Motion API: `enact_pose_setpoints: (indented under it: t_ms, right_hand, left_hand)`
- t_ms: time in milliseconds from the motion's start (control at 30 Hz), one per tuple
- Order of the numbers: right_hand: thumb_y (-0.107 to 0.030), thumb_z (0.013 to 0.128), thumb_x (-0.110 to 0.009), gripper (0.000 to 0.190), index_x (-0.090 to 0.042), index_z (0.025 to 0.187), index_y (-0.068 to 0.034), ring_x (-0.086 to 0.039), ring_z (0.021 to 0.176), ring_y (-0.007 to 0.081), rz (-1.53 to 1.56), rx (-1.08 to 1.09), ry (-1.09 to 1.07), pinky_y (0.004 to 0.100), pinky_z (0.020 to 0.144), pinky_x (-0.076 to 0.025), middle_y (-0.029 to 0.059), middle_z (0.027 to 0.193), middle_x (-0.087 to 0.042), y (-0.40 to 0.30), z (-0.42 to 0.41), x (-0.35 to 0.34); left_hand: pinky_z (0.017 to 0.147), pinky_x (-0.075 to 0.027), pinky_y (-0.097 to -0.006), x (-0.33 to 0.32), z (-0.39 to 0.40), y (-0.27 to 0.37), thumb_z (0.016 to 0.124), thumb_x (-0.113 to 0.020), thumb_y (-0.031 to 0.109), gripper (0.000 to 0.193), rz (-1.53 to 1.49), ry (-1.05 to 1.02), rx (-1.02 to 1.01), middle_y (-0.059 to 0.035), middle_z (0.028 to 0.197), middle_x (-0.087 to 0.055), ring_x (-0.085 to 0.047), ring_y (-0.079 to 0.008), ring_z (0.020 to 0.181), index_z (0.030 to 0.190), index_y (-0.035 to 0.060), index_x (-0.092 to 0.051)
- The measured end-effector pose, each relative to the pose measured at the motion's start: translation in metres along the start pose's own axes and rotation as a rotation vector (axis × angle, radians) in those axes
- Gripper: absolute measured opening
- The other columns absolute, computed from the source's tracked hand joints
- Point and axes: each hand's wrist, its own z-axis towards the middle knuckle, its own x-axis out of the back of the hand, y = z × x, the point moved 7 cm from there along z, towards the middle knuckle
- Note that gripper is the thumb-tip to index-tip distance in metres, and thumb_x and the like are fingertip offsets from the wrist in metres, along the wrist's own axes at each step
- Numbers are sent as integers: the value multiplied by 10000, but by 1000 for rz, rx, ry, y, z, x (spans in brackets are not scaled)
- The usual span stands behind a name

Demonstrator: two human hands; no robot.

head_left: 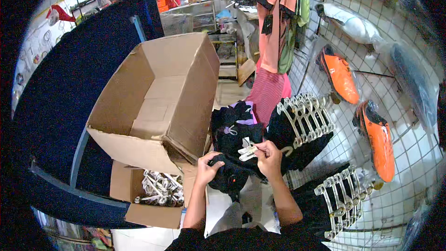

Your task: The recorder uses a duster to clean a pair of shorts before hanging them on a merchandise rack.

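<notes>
My right hand (270, 157) pinches a white plastic clip hanger (248, 152) over black fabric. My left hand (209, 168) grips the edge of a black garment (228, 177), thumb and fingers closed on the cloth. Just beyond lie more dark clothes with a purple trim (249, 111). A row of clear clip hangers (308, 118) holding black garments hangs to the right of my right hand. Lower right is a second such row (343, 200). How much of the held garment lies under the hands is hidden.
A large open cardboard box (125, 150) stands at left. Below it, a smaller carton (153, 216) holds many loose hangers (162, 188). On the right a wire grid wall carries wrapped orange shoes (339, 76). Peach clothing (270, 42) hangs ahead.
</notes>
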Motion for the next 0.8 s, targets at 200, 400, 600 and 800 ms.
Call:
enact_pose_setpoints:
  t_ms: [200, 400, 600, 800]
  right_hand:
    - [87, 710, -533, 101, -470, 723, 10, -537, 661, 71, 41, -25, -109, 187, 566, -411, 46, 701, -551, 3, -11, -19]
    - [53, 675, -580, 98, -495, 709, 17, -573, 635, 122, 107, -68, -117, 236, 556, -432, 83, 671, -575, -8, -20, -30]
    - [40, 686, -569, 76, -501, 700, 9, -554, 611, 110, 6, -134, -37, 231, 559, -420, 79, 650, -576, -15, -27, -24]
    - [59, 701, -512, 69, -480, 699, -2, -505, 553, 60, 72, -137, -14, 197, 494, -389, 18, 605, -532, -21, -30, -35]
  left_hand:
    - [684, -419, -263, 1, -9, 24, 570, -653, -29, 227, 13, -63, -55, -87, 761, -575, -547, -179, 724, 786, -27, -583]
    - [662, -409, -258, 4, -9, 28, 566, -689, 12, 215, 16, -7, -140, -85, 762, -572, -534, -173, 712, 755, -28, -595]
    - [574, -387, -222, 6, -10, 38, 615, -705, 68, 190, 22, 22, -143, -62, 739, -575, -510, -110, 646, 758, -19, -616]
    - [615, -387, -251, 2, -11, 39, 615, -683, 34, 132, -27, -22, -63, -59, 677, -559, -499, -141, 647, 725, -14, -626]
